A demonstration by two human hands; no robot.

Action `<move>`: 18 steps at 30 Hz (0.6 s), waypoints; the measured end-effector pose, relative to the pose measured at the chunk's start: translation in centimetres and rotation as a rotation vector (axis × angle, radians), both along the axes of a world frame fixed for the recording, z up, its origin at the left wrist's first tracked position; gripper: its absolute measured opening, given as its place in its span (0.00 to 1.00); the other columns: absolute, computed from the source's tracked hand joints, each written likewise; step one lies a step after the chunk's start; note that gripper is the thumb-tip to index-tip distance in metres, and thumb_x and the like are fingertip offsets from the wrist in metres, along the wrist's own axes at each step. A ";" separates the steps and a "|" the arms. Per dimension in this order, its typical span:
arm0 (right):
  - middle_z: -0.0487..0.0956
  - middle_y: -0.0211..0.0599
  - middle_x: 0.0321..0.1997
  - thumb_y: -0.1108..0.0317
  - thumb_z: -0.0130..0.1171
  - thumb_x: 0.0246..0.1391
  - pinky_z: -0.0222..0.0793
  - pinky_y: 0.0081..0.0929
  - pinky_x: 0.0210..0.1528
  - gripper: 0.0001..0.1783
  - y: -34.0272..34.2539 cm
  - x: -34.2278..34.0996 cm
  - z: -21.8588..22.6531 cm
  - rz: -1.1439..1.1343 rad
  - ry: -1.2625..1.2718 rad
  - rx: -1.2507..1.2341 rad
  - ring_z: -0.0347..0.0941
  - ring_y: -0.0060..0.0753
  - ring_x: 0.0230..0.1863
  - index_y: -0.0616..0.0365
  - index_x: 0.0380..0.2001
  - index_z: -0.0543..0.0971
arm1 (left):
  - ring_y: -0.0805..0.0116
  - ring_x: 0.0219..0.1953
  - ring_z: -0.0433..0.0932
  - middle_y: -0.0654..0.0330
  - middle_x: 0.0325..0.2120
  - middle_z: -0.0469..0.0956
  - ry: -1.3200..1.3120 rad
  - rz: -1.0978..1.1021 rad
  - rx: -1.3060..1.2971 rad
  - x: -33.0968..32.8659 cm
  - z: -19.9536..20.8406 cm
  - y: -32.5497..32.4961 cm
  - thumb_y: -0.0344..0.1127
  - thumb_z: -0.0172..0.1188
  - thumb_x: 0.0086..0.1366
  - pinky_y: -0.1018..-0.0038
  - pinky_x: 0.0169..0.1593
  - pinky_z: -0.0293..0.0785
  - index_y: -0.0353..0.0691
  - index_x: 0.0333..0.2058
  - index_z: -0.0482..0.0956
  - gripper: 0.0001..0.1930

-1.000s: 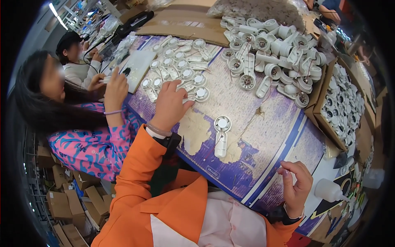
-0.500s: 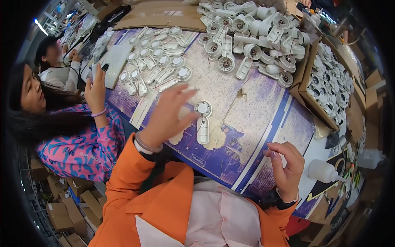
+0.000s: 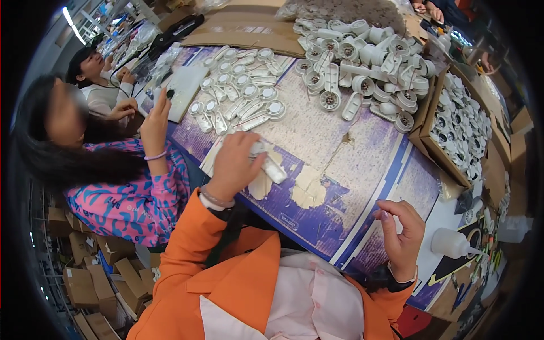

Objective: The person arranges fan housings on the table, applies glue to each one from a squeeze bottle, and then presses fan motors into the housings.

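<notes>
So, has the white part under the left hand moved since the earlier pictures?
Yes. The white part was lying alone on the worn table cover; now the left hand grips it.

- The left hand (image 3: pixel 235 164), which was spread over the rows of white parts a second ago, now grips a white handled part (image 3: pixel 271 164) at centre frame.
- That part lay loose on the worn purple table (image 3: pixel 362 170) before.
- The right hand (image 3: pixel 402 238) has lifted, fingers curled.

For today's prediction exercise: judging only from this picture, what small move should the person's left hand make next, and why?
Probably lift the white handled part toward the body. The left hand grips it on the worn purple mat, while the right hand waits empty, fingers curled.
</notes>
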State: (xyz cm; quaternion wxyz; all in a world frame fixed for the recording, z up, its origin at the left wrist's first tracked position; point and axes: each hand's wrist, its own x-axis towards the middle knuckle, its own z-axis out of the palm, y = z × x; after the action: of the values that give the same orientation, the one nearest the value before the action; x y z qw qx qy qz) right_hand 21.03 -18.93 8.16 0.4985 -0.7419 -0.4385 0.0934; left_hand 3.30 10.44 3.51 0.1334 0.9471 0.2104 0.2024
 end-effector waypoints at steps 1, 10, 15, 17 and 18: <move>0.76 0.37 0.24 0.76 0.54 0.51 0.64 0.21 0.31 0.07 -0.5 -0.2 0.5 -0.009 -0.020 0.003 0.73 0.28 0.27 0.64 0.34 0.79 | 0.50 0.41 0.70 0.52 0.36 0.73 0.001 0.044 0.052 -0.3 0.1 0.3 0.36 0.63 0.52 0.64 0.45 0.68 0.38 0.41 0.74 0.18; 0.78 0.37 0.24 0.76 0.60 0.47 0.66 0.26 0.26 0.07 -0.2 -0.1 0.0 0.020 -0.081 0.088 0.72 0.35 0.23 0.60 0.32 0.80 | 0.48 0.39 0.69 0.49 0.33 0.71 0.060 0.339 0.279 -4.1 -0.8 4.3 0.33 0.63 0.51 0.60 0.42 0.66 0.36 0.36 0.73 0.14; 0.78 0.37 0.24 0.74 0.60 0.47 0.67 0.26 0.25 0.07 -0.9 -0.4 0.6 0.009 -0.075 0.082 0.73 0.34 0.23 0.59 0.33 0.80 | 0.49 0.39 0.69 0.51 0.34 0.71 0.015 0.388 0.281 -3.8 -0.4 5.2 0.32 0.63 0.51 0.61 0.43 0.66 0.36 0.36 0.72 0.14; 0.79 0.36 0.25 0.74 0.60 0.48 0.67 0.26 0.26 0.07 -1.1 -0.2 0.5 -0.005 -0.087 0.084 0.73 0.33 0.23 0.58 0.33 0.80 | 0.49 0.39 0.69 0.52 0.34 0.71 0.011 0.400 0.291 -3.3 -0.4 5.2 0.31 0.63 0.52 0.61 0.43 0.66 0.36 0.36 0.72 0.14; 0.79 0.36 0.25 0.74 0.60 0.48 0.67 0.25 0.26 0.07 -1.1 -0.2 0.5 -0.006 -0.087 0.086 0.74 0.33 0.24 0.58 0.34 0.80 | 0.49 0.40 0.69 0.52 0.35 0.71 -0.005 0.393 0.301 -3.2 0.1 4.9 0.31 0.63 0.52 0.62 0.43 0.66 0.36 0.37 0.72 0.14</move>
State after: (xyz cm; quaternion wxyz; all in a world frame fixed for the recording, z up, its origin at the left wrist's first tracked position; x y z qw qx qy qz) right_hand 20.80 -19.99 8.65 0.5105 -0.7247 -0.4611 0.0406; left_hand 0.14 15.30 3.62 -0.0506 0.8967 0.3576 0.2560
